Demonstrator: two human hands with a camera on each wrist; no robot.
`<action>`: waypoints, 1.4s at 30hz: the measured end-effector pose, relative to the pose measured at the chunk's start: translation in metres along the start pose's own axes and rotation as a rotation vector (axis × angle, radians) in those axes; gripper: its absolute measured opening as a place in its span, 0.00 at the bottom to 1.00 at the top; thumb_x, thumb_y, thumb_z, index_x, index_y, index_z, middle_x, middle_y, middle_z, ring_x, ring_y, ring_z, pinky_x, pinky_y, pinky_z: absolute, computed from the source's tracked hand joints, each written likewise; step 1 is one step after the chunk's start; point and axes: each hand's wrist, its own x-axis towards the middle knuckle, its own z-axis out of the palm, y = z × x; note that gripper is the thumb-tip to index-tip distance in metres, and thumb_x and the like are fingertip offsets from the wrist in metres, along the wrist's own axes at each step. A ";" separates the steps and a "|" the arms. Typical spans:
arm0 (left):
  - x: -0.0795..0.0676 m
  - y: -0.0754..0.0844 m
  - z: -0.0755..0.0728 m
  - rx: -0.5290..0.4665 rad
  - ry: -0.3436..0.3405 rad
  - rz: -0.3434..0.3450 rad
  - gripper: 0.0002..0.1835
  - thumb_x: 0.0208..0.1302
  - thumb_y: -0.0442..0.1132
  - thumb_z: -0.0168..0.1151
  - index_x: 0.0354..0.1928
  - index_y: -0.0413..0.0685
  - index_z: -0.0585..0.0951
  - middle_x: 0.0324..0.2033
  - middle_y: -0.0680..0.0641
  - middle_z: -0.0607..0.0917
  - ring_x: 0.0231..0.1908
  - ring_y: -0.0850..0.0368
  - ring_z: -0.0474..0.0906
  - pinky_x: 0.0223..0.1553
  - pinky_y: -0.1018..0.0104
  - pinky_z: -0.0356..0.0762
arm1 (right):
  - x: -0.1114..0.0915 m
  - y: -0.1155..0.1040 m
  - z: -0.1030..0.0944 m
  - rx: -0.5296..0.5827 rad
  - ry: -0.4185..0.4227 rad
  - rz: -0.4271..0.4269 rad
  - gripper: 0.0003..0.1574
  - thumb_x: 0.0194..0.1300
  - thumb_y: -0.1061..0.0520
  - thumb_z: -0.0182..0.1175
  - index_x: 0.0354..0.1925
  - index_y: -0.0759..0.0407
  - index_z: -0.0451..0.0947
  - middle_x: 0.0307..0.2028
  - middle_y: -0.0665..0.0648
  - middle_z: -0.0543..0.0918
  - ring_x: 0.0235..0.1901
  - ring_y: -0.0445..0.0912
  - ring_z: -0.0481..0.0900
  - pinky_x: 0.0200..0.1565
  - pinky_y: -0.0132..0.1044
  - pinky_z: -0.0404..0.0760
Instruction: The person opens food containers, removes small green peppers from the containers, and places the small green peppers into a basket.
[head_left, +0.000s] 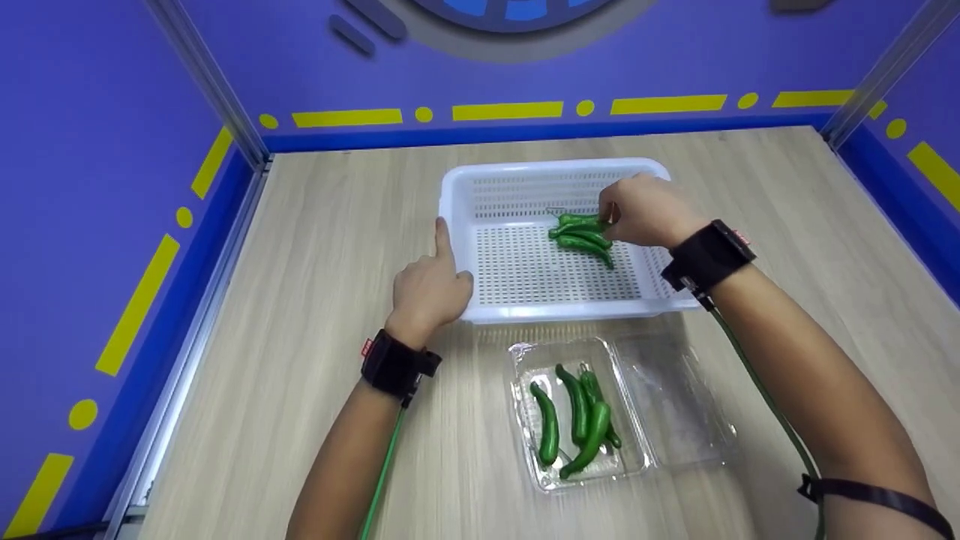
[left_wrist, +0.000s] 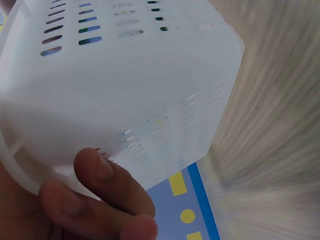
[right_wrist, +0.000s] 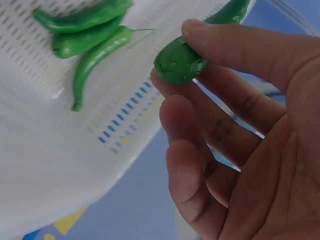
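Note:
A white perforated basket point(head_left: 555, 310) stands on the table. At its left end, my left hand point(head_left: 433, 291) holds the rim, index finger stretched along it. From below, the left wrist view shows that hand's fingertips point(left_wrist: 95, 172) bent beside the outer wall. Over the basket's right side is my right hand point(head_left: 651, 211). It pinches a green chili pepper point(right_wrist: 179, 62) between thumb and fingers, clear of the mesh in the right wrist view. Several green chili peppers point(head_left: 583, 241) lie together in the basket, just left of the right hand.
An open clear plastic clamshell box point(head_left: 519, 427) lies in front of the basket, its lid point(head_left: 675, 405) folded out to the right. In it are several more green peppers point(head_left: 549, 424). Blue walls point(head_left: 345, 131) border the wooden table point(head_left: 300, 315) at the back and sides.

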 end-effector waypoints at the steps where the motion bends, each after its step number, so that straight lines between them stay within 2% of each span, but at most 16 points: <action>1: 0.000 0.000 0.000 -0.001 0.001 -0.001 0.48 0.69 0.49 0.48 0.81 0.41 0.36 0.24 0.44 0.81 0.24 0.48 0.79 0.24 0.54 0.70 | 0.002 0.002 0.003 -0.003 -0.006 0.000 0.08 0.50 0.60 0.72 0.33 0.60 0.87 0.31 0.59 0.88 0.34 0.53 0.83 0.39 0.50 0.79; 10: 0.000 0.001 0.000 -0.004 0.006 0.009 0.48 0.67 0.48 0.49 0.81 0.40 0.37 0.22 0.45 0.81 0.21 0.50 0.77 0.21 0.56 0.69 | 0.010 0.016 0.023 -0.054 -0.126 0.069 0.09 0.46 0.59 0.74 0.30 0.57 0.86 0.33 0.57 0.87 0.34 0.54 0.81 0.35 0.52 0.78; 14: 0.000 0.000 0.000 -0.002 0.015 0.020 0.48 0.66 0.47 0.48 0.81 0.40 0.37 0.21 0.45 0.81 0.20 0.50 0.77 0.20 0.55 0.69 | 0.013 0.016 0.032 -0.087 -0.165 0.084 0.08 0.43 0.60 0.73 0.23 0.58 0.82 0.26 0.54 0.82 0.27 0.51 0.75 0.29 0.46 0.73; 19: 0.000 0.000 0.000 0.002 0.009 0.010 0.48 0.67 0.48 0.48 0.81 0.40 0.37 0.23 0.43 0.82 0.22 0.49 0.78 0.23 0.54 0.71 | 0.015 0.015 0.042 -0.094 -0.213 0.120 0.19 0.43 0.62 0.72 0.14 0.54 0.70 0.18 0.50 0.70 0.21 0.46 0.66 0.24 0.38 0.62; 26: 0.000 0.000 -0.001 -0.003 0.004 -0.010 0.49 0.68 0.49 0.49 0.82 0.42 0.36 0.26 0.43 0.82 0.25 0.48 0.80 0.26 0.53 0.72 | 0.015 0.022 0.053 -0.075 -0.281 0.140 0.29 0.45 0.60 0.75 0.11 0.50 0.62 0.15 0.47 0.63 0.18 0.43 0.60 0.22 0.36 0.58; 29: 0.000 0.001 -0.001 0.000 0.001 -0.011 0.49 0.68 0.49 0.49 0.82 0.43 0.36 0.26 0.43 0.82 0.25 0.48 0.80 0.26 0.53 0.72 | 0.016 0.026 0.054 -0.073 -0.294 0.156 0.27 0.46 0.59 0.76 0.11 0.51 0.65 0.15 0.47 0.66 0.18 0.43 0.63 0.22 0.36 0.60; 34: 0.001 0.002 -0.002 0.008 0.005 -0.012 0.49 0.68 0.49 0.49 0.82 0.42 0.36 0.26 0.43 0.82 0.25 0.48 0.80 0.25 0.54 0.71 | 0.018 0.030 0.053 -0.079 -0.297 0.186 0.19 0.47 0.57 0.76 0.15 0.55 0.74 0.18 0.49 0.75 0.21 0.45 0.70 0.23 0.36 0.65; 42: 0.001 0.000 0.000 -0.010 0.015 0.011 0.48 0.68 0.47 0.49 0.81 0.40 0.37 0.22 0.44 0.82 0.21 0.49 0.78 0.20 0.56 0.69 | 0.023 0.029 0.055 -0.182 -0.322 0.224 0.21 0.51 0.51 0.74 0.18 0.56 0.71 0.21 0.52 0.74 0.23 0.48 0.71 0.25 0.40 0.68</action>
